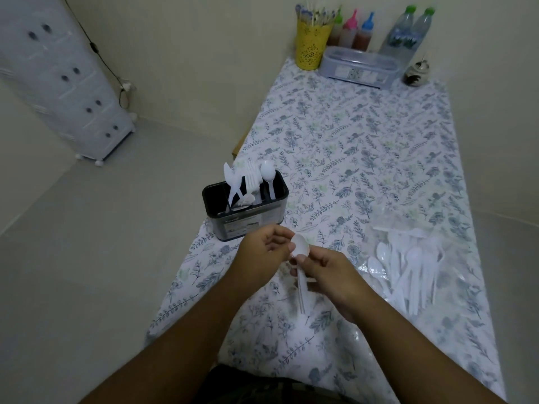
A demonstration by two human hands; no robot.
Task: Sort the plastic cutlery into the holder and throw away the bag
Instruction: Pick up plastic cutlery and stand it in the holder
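A black cutlery holder (248, 218) stands at the table's left edge with white plastic knives, forks and a spoon upright in separate compartments. My left hand (264, 247) pinches the bowl of a white plastic spoon (301, 248). My right hand (329, 275) grips the handles of a small bunch of white cutlery (302, 295) that includes that spoon, just in front of the holder. To the right lies a clear plastic bag (408, 258) with several white spoons and forks in it.
The table wears a floral cloth (350, 147). At its far end stand a yellow cup of sticks (310, 43), sauce bottles (354, 32), two water bottles (408, 33) and a clear lidded box (358, 67). A white drawer unit (64, 83) stands on the floor at left.
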